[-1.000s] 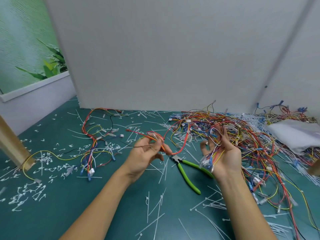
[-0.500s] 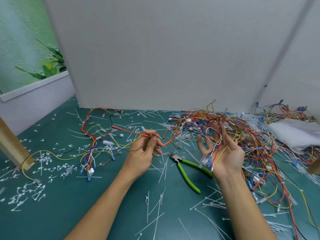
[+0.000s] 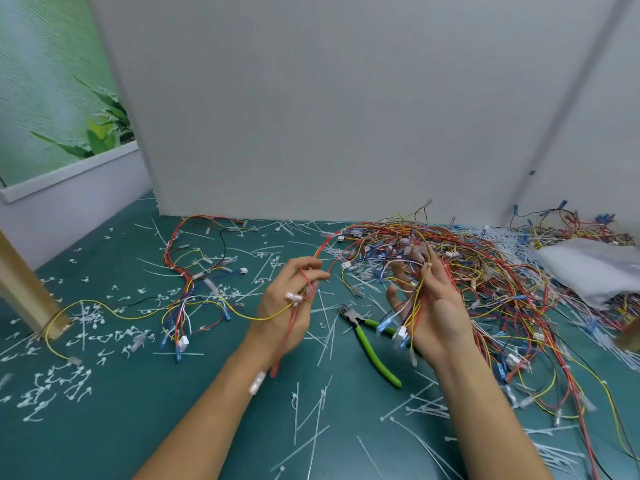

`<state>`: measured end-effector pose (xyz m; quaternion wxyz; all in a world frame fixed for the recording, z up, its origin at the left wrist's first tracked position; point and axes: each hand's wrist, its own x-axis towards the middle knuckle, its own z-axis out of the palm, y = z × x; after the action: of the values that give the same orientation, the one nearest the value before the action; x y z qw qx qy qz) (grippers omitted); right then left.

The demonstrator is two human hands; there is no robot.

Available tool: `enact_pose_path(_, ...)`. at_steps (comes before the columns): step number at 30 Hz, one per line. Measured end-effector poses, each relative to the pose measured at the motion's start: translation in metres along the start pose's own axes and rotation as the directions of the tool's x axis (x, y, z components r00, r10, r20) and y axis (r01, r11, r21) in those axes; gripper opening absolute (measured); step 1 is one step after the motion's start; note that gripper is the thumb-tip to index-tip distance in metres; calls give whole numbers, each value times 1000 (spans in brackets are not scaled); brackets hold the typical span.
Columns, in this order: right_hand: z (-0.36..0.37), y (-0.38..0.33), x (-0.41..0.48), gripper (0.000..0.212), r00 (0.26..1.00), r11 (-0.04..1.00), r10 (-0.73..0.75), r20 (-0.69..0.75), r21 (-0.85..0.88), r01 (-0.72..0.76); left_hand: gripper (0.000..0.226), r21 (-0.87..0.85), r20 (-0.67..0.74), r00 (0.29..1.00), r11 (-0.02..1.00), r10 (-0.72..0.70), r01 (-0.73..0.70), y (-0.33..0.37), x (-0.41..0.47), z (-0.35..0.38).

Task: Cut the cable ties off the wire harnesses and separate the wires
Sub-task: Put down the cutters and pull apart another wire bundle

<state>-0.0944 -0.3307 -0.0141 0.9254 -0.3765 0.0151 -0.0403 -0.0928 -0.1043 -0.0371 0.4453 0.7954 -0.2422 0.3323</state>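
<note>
Left hand (image 3: 291,306) grip: fingers curled round red wire (image 3: 325,244) and yellow wire (image 3: 121,315), above table (image 3: 138,427). Right hand (image 3: 436,313) grip: palm up, fingers half-curled, pinched harness bundle (image 3: 414,303); connectors hung below palm. Tangled harness pile (image 3: 502,282) lay on table behind and right of the right hand. Green-handled cutters (image 3: 372,348) lay on table between hands, untouched. Cut cable ties (image 3: 311,420) littered table.
</note>
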Motion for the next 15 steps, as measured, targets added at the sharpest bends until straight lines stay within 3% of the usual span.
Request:
enact_pose_path(4,6,5,-5,41,994,967,-108,-6,-233,104,33,57,97,991,994,89,-95,-4,-2,1)
enact_pose_path(10,6,9,-9,40,985,921,-158,69,-351,172,63,197,214,975,975,60,-103,-12,-4,-3)
enact_pose_path(15,3,10,-12,38,909,729,-365,202,-546,414,59,285,181,983,956,13,-65,-10,-2,-9)
